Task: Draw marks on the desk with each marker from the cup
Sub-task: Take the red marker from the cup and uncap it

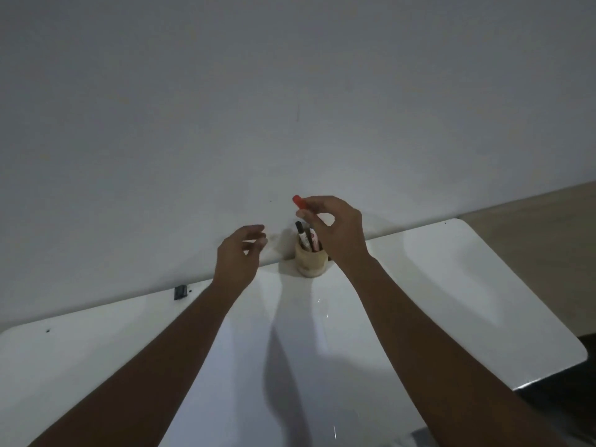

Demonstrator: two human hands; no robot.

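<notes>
A small tan cup (310, 261) stands at the far edge of the white desk (451, 285), against the wall. A black marker (300, 232) and others poke up from it. My right hand (335, 232) hovers just above the cup, its fingertips pinched on a marker with a red cap (299, 202) that points up and left. The rest of that marker is hidden by my fingers. My left hand (240, 254) floats to the left of the cup, fingers apart and curled, holding nothing.
A plain grey wall (290, 91) rises right behind the desk. A small dark clip-like object (180, 291) sits at the desk's far edge on the left. The desk's rounded right corner (577, 353) drops to a wooden floor (548, 214).
</notes>
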